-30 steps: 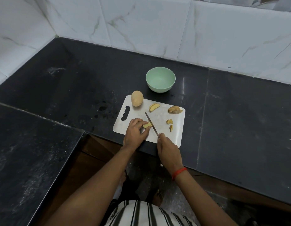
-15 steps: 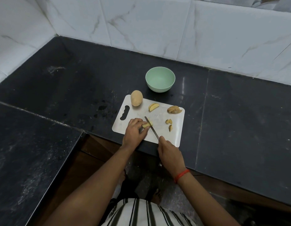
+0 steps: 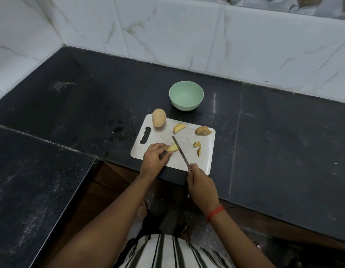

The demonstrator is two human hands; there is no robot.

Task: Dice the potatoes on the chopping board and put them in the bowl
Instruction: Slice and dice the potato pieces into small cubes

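Barely anything is shifting from a second ago: the right hand [image 3: 201, 187] is sitting a touch lower in the frame, so the knife [image 3: 180, 151] seems to be drawing back along the same slanted line. The potato wedge [image 3: 172, 148] is staying put at the lower middle of the chopping board [image 3: 162, 136]. That looks like one stroke of an ongoing cut, not a new step.

The left hand [image 3: 155, 158] is curling its fingers over the wedge and pinning it to the board. The right hand is wrapping tightly round the knife handle, which is mostly hidden inside the fist. The blade is lying just against the right side of the wedge. Whether it is biting in or only resting there is hard to tell at this size.

A whole potato [image 3: 159, 118] is sitting uncut at the board's upper left corner. Some slices [image 3: 178, 128] are lying near the upper middle, a heap of wedges [image 3: 203, 130] at the upper right, and a few small pieces [image 3: 196, 144] right of the blade. The green bowl [image 3: 185, 105] is standing on the dark tabletop [image 3: 90, 105] just above the board, with nothing showing inside. So dicing is still at an early stage, and no transfer is happening yet.

No brand, label or writing is showing anywhere.
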